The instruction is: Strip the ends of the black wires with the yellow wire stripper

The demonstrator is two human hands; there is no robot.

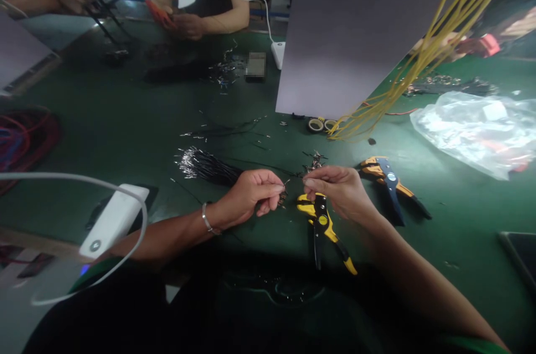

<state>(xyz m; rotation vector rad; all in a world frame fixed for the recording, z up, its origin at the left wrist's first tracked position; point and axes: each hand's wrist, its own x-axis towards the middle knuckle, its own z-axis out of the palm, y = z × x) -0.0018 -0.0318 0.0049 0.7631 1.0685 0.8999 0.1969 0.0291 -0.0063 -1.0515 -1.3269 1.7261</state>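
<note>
Above the green table, my left hand (260, 191) pinches a thin wire (287, 181) whose pale tip pokes out past the thumb. Facing it a short gap away, my right hand (335, 186) has thumb and fingertips pressed together; what they hold is too small to make out. Just beyond the fingers lies a pile of small metal terminals (315, 161). A bundle of black wires (209, 167) with bare, shiny ends rests left of my left hand. Under my right hand lies a yellow-and-black wire stripper (321, 221), and right of it an orange-and-dark-blue wire stripper (391, 177).
A grey panel (335, 30) stands ahead, with yellow wires (414, 75) hanging beside it and tape rolls (316, 125) at its foot. A clear plastic bag (473, 128) lies right. At left are a white power bank (115, 220) and cable (144, 214). Co-workers sit opposite.
</note>
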